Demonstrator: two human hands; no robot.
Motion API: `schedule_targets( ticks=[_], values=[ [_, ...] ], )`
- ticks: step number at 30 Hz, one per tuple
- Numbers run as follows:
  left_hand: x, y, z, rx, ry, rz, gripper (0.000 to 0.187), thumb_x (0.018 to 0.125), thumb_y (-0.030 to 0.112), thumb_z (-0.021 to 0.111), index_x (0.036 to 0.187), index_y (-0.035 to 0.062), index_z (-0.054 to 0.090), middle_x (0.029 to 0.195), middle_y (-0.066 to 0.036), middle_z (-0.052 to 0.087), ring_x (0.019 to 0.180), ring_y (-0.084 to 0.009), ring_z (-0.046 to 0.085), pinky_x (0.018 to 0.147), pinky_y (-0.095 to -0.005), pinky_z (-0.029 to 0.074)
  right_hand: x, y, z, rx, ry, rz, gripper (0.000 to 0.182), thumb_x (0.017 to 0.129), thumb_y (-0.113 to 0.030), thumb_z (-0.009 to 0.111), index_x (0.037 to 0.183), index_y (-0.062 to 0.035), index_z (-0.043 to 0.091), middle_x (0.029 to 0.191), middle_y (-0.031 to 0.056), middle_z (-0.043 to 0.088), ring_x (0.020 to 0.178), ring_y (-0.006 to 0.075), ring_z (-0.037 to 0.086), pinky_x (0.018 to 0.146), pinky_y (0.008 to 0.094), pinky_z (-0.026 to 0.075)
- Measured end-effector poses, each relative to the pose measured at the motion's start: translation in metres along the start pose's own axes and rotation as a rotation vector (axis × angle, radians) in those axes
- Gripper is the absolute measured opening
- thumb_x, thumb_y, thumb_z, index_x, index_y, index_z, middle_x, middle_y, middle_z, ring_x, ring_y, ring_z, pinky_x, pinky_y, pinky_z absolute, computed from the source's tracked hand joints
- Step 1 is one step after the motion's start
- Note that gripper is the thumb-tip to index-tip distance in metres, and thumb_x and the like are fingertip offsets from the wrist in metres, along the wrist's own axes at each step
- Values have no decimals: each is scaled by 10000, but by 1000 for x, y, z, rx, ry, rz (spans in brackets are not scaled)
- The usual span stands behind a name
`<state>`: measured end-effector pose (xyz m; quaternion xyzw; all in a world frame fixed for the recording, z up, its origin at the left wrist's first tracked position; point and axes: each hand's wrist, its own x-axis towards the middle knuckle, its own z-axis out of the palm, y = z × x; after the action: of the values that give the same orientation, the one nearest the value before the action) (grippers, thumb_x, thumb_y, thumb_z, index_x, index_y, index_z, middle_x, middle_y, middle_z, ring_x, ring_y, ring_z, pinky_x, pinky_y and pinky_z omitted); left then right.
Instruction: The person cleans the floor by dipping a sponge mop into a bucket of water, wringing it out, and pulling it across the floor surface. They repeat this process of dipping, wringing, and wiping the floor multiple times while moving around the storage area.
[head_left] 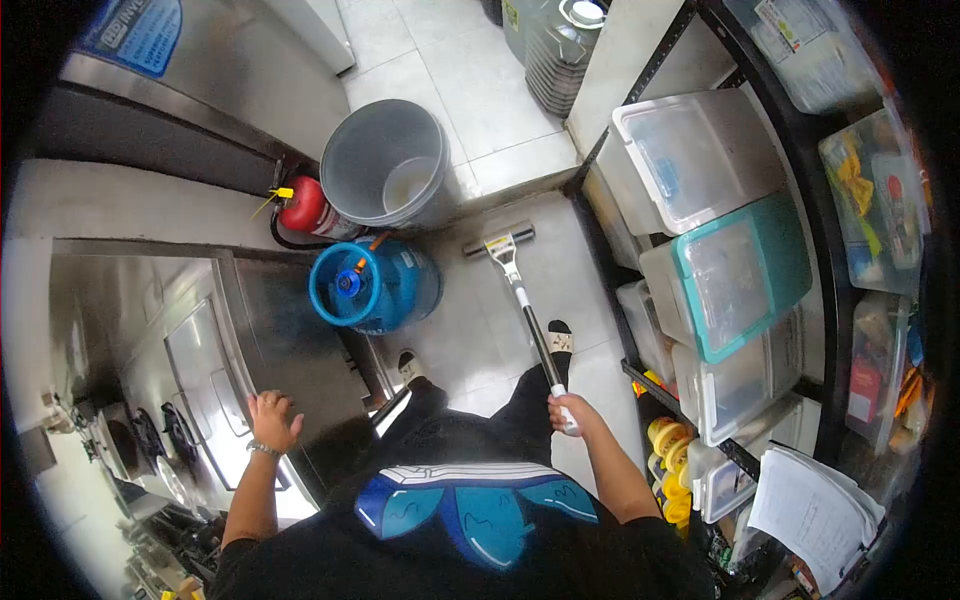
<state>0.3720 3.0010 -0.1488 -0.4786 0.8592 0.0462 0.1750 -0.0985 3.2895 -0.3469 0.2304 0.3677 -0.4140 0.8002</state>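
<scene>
My right hand [570, 412] is closed around the white grip of a long-handled mop [537, 335]. The mop's flat head [498, 240] rests on the grey tiled floor, beyond my feet. My left hand [272, 420] is at the edge of the steel counter [290, 345], fingers apart, holding nothing; whether it touches the counter is hard to tell. A blue gas cylinder [405, 288] stands on the floor left of the mop head, with a large grey bin [385, 165] behind it.
A red fire extinguisher [305, 207] is beside the bin. On the right, a black shelf rack [825, 200] holds clear plastic boxes [725, 280], yellow tape rolls [670, 450] and papers [815, 510]. A floor step [515, 195] and dark plastic jugs [562, 60] are ahead.
</scene>
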Motion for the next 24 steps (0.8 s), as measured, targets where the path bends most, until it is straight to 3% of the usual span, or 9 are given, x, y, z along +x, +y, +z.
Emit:
schedule_targets(
  ticks=[6, 18, 21, 22, 24],
  values=[
    [5, 10, -1, -23, 17, -82, 321, 656, 288, 655, 909, 99, 595, 1053, -61, 518, 1105, -261, 397, 1022, -530, 136, 37, -19, 13, -65, 52, 82, 118, 818, -161, 514, 749, -112, 431, 525, 0, 416, 398, 106, 373, 382, 264, 322],
    [6, 11, 4, -18, 45, -130, 265, 671, 307, 639, 835, 99, 627, 998, -56, 571, 1086, -246, 428, 1022, -518, 155, 61, -15, 12, -348, 221, 103, 114, 828, -150, 513, 783, -71, 445, 542, 40, 461, 398, 159, 446, 350, 313, 382],
    [4, 7, 12, 0, 103, -115, 251, 670, 312, 636, 808, 103, 634, 966, -58, 586, 1077, -245, 438, 1020, -515, 159, 61, 1, 14, -757, 524, 10, 129, 829, -159, 515, 833, -42, 461, 560, 58, 486, 405, 187, 501, 354, 331, 434],
    [4, 6, 13, -6, 103, -110, 251, 670, 314, 636, 807, 104, 635, 961, -56, 588, 1076, -243, 439, 1020, -515, 160, 63, 7, 11, -868, 591, -30, 243, 799, -178, 545, 914, 22, 468, 631, 112, 552, 442, 214, 561, 386, 339, 477],
    [3, 4, 14, -19, 103, -108, 252, 670, 317, 635, 807, 106, 636, 952, -51, 592, 1075, -238, 441, 1020, -513, 161, 76, 23, 5, -973, 728, -74, 323, 803, -196, 548, 1013, 5, 408, 622, 105, 531, 418, 194, 534, 341, 340, 453]
  ],
)
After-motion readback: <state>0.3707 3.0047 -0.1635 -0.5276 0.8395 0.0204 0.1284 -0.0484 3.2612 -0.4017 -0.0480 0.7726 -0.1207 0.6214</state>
